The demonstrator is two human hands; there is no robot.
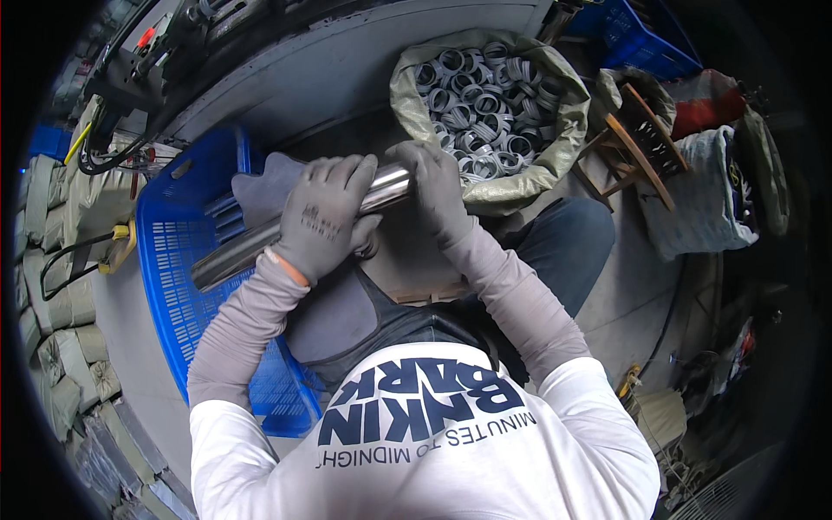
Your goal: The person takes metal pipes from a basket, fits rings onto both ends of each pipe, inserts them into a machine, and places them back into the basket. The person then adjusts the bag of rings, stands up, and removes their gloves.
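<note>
A shiny metal tube (247,253) lies slantwise across my lap, its lower end over the blue crate and its upper end at my right hand. My left hand (325,212), in a grey glove, is wrapped round the tube near its middle. At the upper end my gloved right hand (431,191) closes over the tube, hiding that tip. Between the two hands a bright stretch of the tube shows. Just beyond my right hand stands an open woven sack (533,186) full of grey ring-shaped parts (490,108).
A blue plastic crate (178,299) stands at my left, with more tubes (227,217) inside. To the right are a wooden stool (637,143) and a pale filled bag (698,195). Machinery (139,82) is at far left; wrapped bundles (65,364) line the left side.
</note>
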